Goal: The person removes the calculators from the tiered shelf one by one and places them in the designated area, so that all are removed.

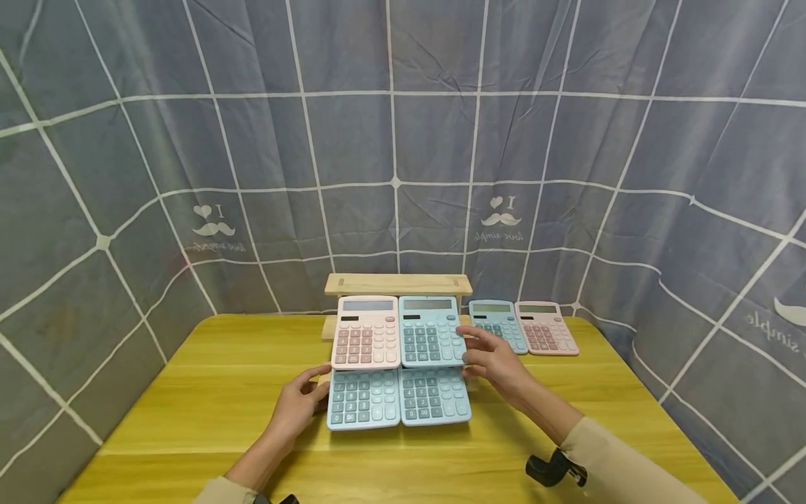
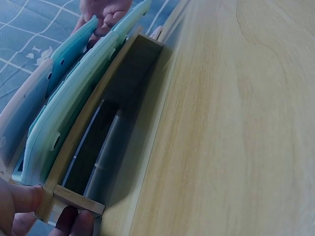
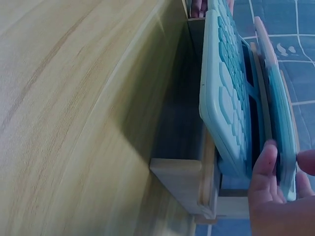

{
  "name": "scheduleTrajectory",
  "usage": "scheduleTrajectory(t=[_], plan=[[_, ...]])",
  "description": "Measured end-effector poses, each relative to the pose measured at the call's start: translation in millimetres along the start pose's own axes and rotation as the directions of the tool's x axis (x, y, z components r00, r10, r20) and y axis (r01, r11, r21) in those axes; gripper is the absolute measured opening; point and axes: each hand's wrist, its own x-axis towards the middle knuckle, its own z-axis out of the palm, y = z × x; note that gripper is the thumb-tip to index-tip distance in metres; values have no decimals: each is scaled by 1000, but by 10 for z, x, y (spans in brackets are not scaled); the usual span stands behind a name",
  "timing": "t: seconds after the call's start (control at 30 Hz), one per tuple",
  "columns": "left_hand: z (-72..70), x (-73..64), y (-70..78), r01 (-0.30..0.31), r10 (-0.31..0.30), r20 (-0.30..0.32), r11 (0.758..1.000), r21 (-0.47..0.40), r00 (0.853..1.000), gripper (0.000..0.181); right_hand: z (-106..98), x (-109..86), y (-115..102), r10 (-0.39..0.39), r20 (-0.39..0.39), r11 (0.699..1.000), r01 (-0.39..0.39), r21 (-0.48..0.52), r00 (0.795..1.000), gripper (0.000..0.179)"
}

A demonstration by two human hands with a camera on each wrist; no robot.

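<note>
A wooden tiered rack (image 1: 398, 283) holds calculators in two rows. Its upper row has a pink calculator (image 1: 365, 343) on the left and a blue calculator (image 1: 430, 339) on the right. Two more blue ones, a left lower calculator (image 1: 363, 402) and a right lower calculator (image 1: 434, 402), lean below them. My right hand (image 1: 497, 364) pinches the right edge of the upper blue calculator, thumb on one face and fingers on the other in the right wrist view. At the rack's lower left end, my left hand (image 1: 296, 404) grips the wooden frame (image 2: 78, 199) between thumb and fingers.
To the right of the rack, another blue calculator (image 1: 497, 318) and another pink calculator (image 1: 546, 329) lie side by side near the back of the wooden table (image 1: 208, 392). A grey checked curtain (image 1: 352, 140) surrounds the table's back and sides.
</note>
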Motion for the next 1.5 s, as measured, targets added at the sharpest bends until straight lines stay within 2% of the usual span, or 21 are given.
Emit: scheduleTrajectory(t=[0.5, 1.5], plan=[[12, 3, -8, 3, -3, 6, 999, -34, 1000, 37, 31, -13, 35, -21, 79, 996, 14, 88, 997, 64], [3, 11, 3, 2, -2, 0, 1000, -21, 1000, 36, 27, -45, 1, 9, 62, 998, -12, 62, 998, 63]])
